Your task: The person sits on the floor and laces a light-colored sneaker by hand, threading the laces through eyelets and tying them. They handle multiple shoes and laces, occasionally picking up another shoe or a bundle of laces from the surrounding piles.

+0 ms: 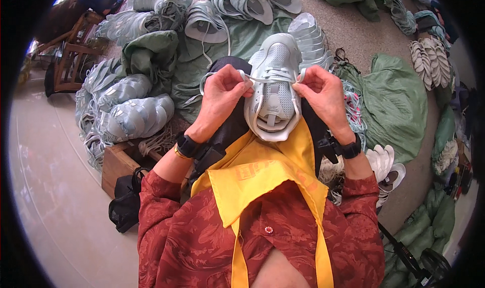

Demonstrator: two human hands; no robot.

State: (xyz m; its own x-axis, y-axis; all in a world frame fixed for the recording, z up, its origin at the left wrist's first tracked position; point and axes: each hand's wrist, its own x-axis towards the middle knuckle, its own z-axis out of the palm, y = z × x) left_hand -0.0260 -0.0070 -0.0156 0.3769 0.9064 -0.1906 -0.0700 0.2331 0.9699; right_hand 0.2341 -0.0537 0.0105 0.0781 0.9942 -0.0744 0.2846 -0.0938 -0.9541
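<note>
A pale grey-green shoe upper (273, 85) rests on my lap, toe pointing away, over a yellow apron (262, 174). A white lace (268, 78) runs across its eyelets. My left hand (222, 97) pinches the lace at the shoe's left side. My right hand (322, 93) pinches the other lace end at the right side. Both hands pull the lace outward across the tongue. Each wrist carries a black band.
Stacks of the same pale shoe uppers (134, 117) lie at the left and at the back (242, 2). Green cloth sacks (396, 103) spread on the floor to the right. A wooden box (117, 164) and a black bag (124, 202) sit at my left.
</note>
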